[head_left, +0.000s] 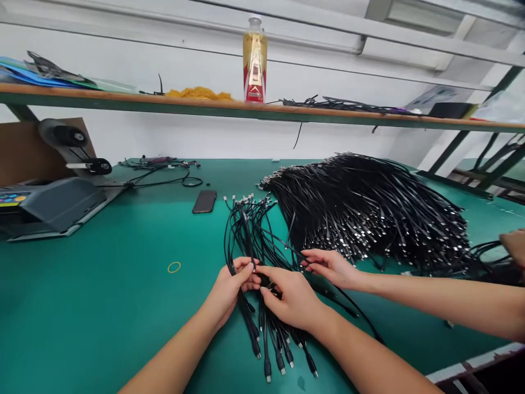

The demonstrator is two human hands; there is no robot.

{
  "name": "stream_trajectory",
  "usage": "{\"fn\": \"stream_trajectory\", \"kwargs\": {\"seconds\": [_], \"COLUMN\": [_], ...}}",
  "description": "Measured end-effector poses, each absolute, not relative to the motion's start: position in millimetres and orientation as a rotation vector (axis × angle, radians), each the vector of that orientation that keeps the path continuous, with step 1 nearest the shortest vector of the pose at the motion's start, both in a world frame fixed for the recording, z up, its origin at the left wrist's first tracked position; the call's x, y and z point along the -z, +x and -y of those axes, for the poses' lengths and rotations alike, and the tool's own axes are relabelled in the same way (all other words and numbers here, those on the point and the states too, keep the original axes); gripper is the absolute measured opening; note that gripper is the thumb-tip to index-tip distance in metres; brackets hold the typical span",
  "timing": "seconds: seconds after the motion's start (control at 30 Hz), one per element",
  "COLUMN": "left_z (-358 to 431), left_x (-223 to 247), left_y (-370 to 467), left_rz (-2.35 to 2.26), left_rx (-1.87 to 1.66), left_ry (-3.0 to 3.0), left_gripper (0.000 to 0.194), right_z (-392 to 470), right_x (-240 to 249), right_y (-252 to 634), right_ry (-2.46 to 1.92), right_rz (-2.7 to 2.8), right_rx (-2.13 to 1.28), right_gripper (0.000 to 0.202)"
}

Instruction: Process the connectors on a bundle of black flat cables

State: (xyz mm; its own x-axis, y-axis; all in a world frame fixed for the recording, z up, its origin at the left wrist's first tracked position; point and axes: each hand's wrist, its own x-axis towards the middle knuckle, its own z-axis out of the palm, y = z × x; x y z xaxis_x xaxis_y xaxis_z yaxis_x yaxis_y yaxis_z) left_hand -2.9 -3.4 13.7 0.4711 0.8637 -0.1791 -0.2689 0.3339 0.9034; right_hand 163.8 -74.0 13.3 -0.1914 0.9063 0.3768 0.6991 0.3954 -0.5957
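My left hand [237,283] is closed around some black USB cables [252,235] at the middle of the table. Pressed close beside it, my right hand [289,295] pinches cables from the same bunch, thumb and fingers curled in. The bunch fans out: silvery plugs lie at its far end, and small black-moulded plugs point toward me below my hands. Just to the right, another person's hand [332,268] touches a cable at the edge of this bunch. My palms hide the middle of the cables.
A large heap of black cables [361,202] covers the right back. Left of the bunch lie a phone [204,201] and a yellow rubber band [174,267]. A grey machine [53,202] stands at far left. Over the table runs a shelf [180,104] bearing a bottle [255,63].
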Motion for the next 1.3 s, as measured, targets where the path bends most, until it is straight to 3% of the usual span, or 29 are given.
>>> {"fn": "stream_trajectory", "kwargs": {"seconds": [0.2,0.43,1.3], "left_z": [2,-1,-6], "left_x": [-12,-11,-9], "left_y": [-4,-2,3], "left_rz": [-0.750,-0.747,-0.794], "left_rx": [-0.813,-0.758,-0.722], "left_ry": [0.942,0.970,1.006], "left_gripper": [0.031,0.022,0.017], "right_z": [69,65,60], "right_x": [-7,-10,4], "right_y": [165,167,178], "right_ry": [-1.329,-1.235,-1.313], "right_rz": [1.827,1.640,1.423], "right_rx": [-0.418,-0.576,-0.771], "right_gripper": [0.026,0.018,0.018]}}
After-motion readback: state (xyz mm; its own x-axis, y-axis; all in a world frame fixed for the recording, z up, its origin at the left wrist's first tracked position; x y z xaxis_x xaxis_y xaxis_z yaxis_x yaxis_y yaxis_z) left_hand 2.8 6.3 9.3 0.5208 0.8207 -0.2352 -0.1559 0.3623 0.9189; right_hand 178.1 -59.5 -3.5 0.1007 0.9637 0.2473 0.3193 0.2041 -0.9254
